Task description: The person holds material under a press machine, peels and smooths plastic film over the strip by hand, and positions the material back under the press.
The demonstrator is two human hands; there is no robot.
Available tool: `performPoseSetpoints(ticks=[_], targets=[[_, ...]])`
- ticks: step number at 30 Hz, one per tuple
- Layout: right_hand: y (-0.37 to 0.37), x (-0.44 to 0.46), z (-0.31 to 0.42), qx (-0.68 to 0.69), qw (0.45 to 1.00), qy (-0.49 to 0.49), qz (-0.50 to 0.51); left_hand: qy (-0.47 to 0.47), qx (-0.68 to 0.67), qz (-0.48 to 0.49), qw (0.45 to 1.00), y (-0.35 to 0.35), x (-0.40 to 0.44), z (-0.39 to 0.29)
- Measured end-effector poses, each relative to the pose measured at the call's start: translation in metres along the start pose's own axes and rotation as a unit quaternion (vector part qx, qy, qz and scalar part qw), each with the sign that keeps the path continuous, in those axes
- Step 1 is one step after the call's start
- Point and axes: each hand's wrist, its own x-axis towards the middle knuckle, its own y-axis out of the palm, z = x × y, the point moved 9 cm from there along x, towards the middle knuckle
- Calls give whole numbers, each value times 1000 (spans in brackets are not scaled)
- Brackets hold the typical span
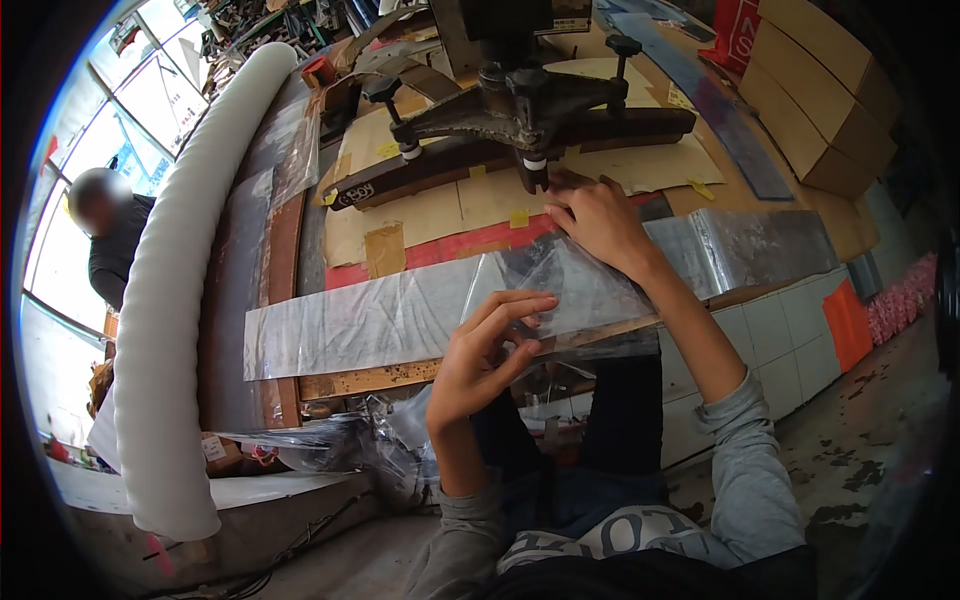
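Clear plastic film [350, 325] lies along the near edge of the surface [370, 382], spread out at left, not yet flat between the hands. The left hand [475, 355] has parted, seemingly empty fingers; whether the right hand's [608, 228], near the metal frame [500, 115], grip film, I cannot tell.

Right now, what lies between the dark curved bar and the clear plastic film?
Head view: tan cardboard, then a red strip, with yellow tape, a brown patch and the right hand over them.
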Motion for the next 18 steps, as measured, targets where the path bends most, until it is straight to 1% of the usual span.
performPoseSetpoints(ticks=[3, 6, 9, 11, 12, 15, 18], targets=[[-1, 0, 1, 5, 1000, 1, 0, -2, -2, -3, 1000, 0, 0, 1], [-4, -1, 2, 12, 1000, -6, -21, -5, -1, -2, 1000, 0, 0, 1], [0, 0, -1, 17, 1000, 6, 4, -5, -3, -5, 1000, 0, -1, 1], [-2, -3, 2, 15, 1000, 2, -3, 3, -5, -8, 1000, -1, -1, 2], [-6, -3, 4, 12, 1000, -2, -10, -5, -7, -6, 1000, 0, -2, 4], [-5, -3, 3, 41, 995, -45, -76, -10, 0, -4, 1000, -1, 0, 1], [5, -2, -2, 8, 1000, -26, -15, -13, 2, -2, 1000, 1, -2, 0]])
